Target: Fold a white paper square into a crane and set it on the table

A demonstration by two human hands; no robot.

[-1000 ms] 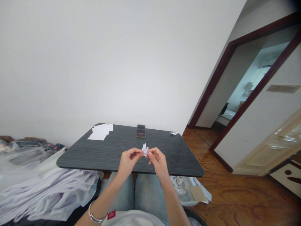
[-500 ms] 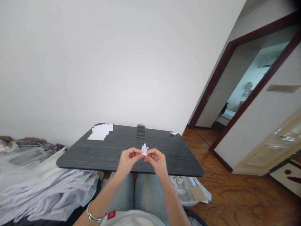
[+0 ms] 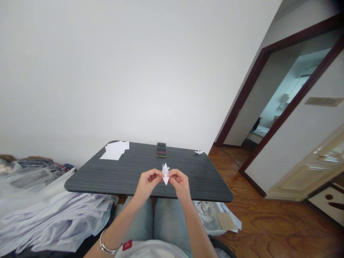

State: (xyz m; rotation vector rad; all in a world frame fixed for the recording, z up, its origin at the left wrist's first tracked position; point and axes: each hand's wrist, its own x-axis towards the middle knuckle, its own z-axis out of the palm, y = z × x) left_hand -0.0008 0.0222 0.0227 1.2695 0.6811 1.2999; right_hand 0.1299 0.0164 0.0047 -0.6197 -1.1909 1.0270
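Observation:
A small white paper crane (image 3: 165, 173) is held between my two hands, above the near part of the dark table (image 3: 129, 172). My left hand (image 3: 149, 179) pinches its left side between thumb and fingers. On the opposite side, my right hand (image 3: 178, 180) grips it the same way. One pointed flap stands up and another points down toward me. Another folded paper crane (image 3: 198, 152) rests at the table's far right corner, away from both hands.
Loose white paper sheets (image 3: 115, 149) lie at the back left of the table. A phone (image 3: 161, 149) stands at the back middle, near the wall. Piled white cloth (image 3: 59, 218) is at the left, and a plastic bin (image 3: 212, 216) with papers sits below the table's right side.
The near flap of the paper crane now spreads downward as a point below my fingertips; before, it was folded flatter. Both hands have kept their pinch and barely moved.

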